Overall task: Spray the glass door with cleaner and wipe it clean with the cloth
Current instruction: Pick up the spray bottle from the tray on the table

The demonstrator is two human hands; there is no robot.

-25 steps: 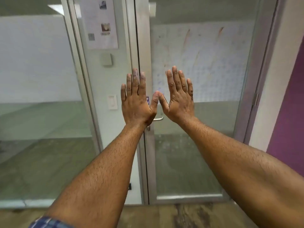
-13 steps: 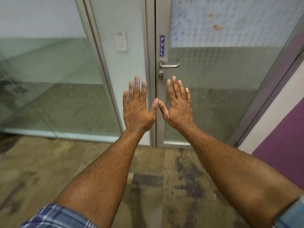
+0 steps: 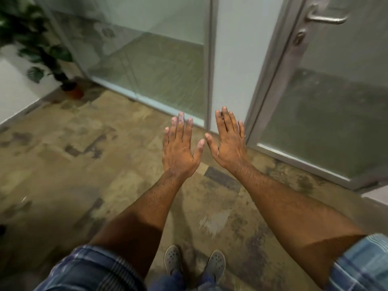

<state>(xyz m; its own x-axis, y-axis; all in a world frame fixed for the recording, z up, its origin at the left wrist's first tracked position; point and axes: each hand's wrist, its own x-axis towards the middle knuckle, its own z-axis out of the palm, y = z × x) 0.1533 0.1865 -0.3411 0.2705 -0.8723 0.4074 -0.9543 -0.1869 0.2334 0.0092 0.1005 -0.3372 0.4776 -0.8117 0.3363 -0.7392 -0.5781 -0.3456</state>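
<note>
The glass door (image 3: pixel 327 114) with a metal frame stands at the right, its lever handle (image 3: pixel 325 18) at the top edge of view. My left hand (image 3: pixel 180 148) and my right hand (image 3: pixel 228 141) are stretched out side by side, backs up, fingers straight and spread, holding nothing. They hover over the floor in front of the door's lower corner, apart from the glass. No spray bottle or cloth is in view.
A fixed glass wall panel (image 3: pixel 147 66) runs left of the door, with a white panel (image 3: pixel 233 59) between them. A potted plant (image 3: pixel 42 49) stands in the far left corner. Mottled brown floor (image 3: pixel 84 164) lies below; my grey shoes (image 3: pixel 195 261) show at the bottom.
The view has tilted down and turned left: the door slid up and right, and the floor, plant and shoes came into view. Both hands stay open, side by side.
</note>
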